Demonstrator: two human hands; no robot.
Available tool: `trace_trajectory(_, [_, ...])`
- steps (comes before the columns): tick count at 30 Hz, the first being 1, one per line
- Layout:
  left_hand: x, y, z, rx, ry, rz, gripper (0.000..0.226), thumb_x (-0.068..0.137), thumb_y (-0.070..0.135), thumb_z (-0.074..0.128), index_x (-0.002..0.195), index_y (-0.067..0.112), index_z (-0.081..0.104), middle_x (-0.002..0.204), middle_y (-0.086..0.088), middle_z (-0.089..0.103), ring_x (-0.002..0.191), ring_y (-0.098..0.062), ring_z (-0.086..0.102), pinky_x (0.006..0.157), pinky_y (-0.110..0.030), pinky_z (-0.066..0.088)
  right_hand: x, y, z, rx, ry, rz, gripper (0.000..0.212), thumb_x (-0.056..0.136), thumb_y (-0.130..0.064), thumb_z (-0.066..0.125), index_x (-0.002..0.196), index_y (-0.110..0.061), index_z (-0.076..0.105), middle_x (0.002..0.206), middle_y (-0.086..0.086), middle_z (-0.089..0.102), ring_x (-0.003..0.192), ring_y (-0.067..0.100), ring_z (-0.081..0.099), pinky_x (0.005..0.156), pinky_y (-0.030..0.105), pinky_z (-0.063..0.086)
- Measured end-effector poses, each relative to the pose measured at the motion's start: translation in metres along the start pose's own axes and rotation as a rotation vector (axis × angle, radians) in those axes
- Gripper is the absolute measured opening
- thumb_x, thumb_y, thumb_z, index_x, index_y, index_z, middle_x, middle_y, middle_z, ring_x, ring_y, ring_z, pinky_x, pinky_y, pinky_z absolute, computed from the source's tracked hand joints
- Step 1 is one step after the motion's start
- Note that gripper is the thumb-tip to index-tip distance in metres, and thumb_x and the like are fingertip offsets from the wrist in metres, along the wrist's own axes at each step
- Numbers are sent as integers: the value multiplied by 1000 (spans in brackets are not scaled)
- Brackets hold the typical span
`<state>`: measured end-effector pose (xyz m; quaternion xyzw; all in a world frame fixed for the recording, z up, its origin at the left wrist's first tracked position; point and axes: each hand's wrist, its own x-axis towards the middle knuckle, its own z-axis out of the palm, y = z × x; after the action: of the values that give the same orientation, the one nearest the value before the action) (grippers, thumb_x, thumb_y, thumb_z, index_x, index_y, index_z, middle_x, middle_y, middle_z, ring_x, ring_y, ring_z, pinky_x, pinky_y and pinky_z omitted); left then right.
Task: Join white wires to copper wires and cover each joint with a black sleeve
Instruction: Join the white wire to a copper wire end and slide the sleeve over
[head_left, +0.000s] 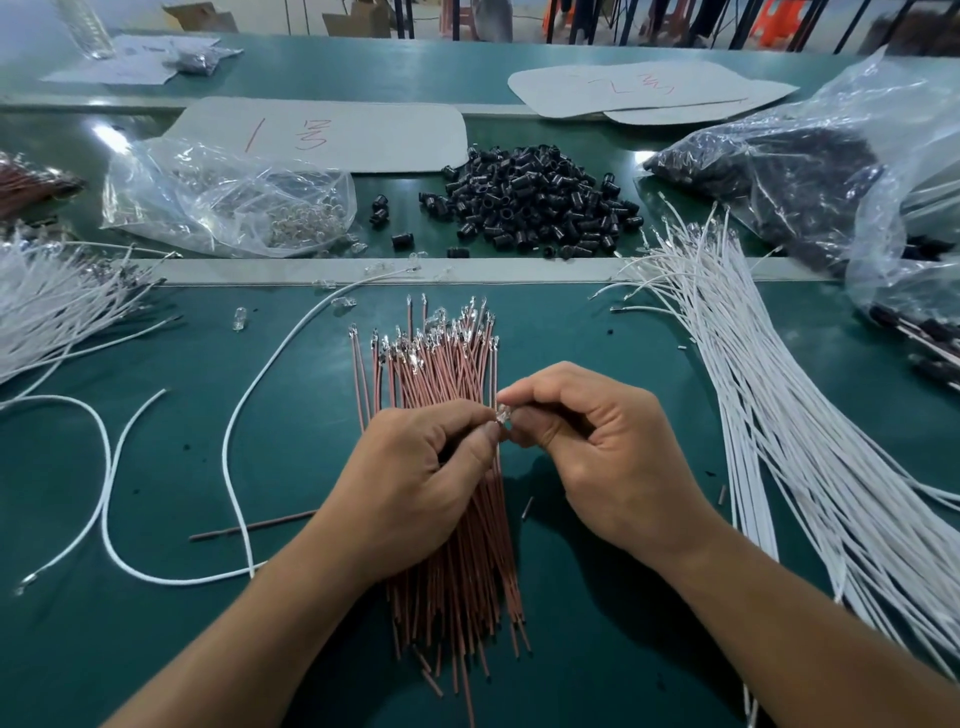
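Green table: white wires fanned at rt, copper wires piled centre, black sleeves heaped at back. Fingers curled, left hand & right hand both pinch a tiny clear piece just above the copper pile. Prob. joining step; next needs a sleeve, so a reach to the back heap.

Red handwritten "1" on near white card, "2" on far card (following characters unclear)
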<state>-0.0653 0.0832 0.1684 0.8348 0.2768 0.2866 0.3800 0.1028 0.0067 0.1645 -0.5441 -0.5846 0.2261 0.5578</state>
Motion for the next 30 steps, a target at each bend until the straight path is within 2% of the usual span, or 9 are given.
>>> trace_trajectory(4, [-1, -1, 0, -16, 31, -22, 22, 96, 28, 53, 95, 24, 74, 61, 14, 59, 47, -10, 48, 45, -28, 39, -1, 3, 3, 90, 15, 96, 24, 92, 5, 67, 98, -17, 74, 83, -10, 72, 76, 7, 70, 75, 16, 54])
trace_trajectory(7, [-2, -2, -1, -78, 38, -40, 18, 95, 28, 54, 93, 25, 72, 58, 16, 55, 47, -3, 44, 46, -15, 34, 0, 4, 1, 139, 43, 128, 20, 94, -3, 66, 99, -20, 73, 82, -6, 71, 73, 8, 67, 73, 17, 53])
trace_trajectory(12, [-2, -4, 0, -120, 34, -33, 12, 95, 30, 57, 94, 27, 69, 55, 12, 47, 47, -2, 36, 46, -17, 29, 0, 3, 0, 177, 32, 143, 19, 94, -4, 66, 100, -21, 72, 84, -4, 71, 75, 12, 66, 74, 20, 54])
trace_trajectory(17, [-2, -5, 0, -115, 29, -10, 8, 93, 29, 61, 94, 27, 68, 54, 13, 48, 47, -2, 38, 48, -15, 32, -1, 3, -2, 170, 24, 149, 17, 93, -6, 67, 101, -21, 73, 86, -1, 72, 77, 14, 66, 76, 25, 56])
trace_trajectory(21, [-2, -5, -2, -93, 40, -4, 10, 94, 32, 60, 94, 26, 69, 60, 1, 53, 49, -10, 43, 48, -25, 37, -2, 3, -2, 157, 10, 139, 16, 95, -6, 67, 103, -18, 73, 88, -1, 72, 78, 15, 67, 76, 25, 56])
trace_trajectory(25, [-2, -4, -3, -125, 38, -18, 16, 96, 34, 58, 97, 28, 72, 69, -4, 65, 60, -25, 57, 56, -40, 47, -2, 4, -2, 145, 19, 99, 18, 95, -7, 68, 107, -19, 72, 92, 0, 73, 82, 15, 70, 79, 24, 56])
trace_trajectory(30, [-1, -3, -3, -99, 46, -12, 19, 96, 28, 56, 98, 22, 74, 65, -3, 60, 54, -21, 51, 51, -37, 41, -1, 4, -2, 79, -29, 12, 17, 93, -4, 70, 104, -16, 72, 97, -3, 73, 93, 20, 71, 84, 24, 55])
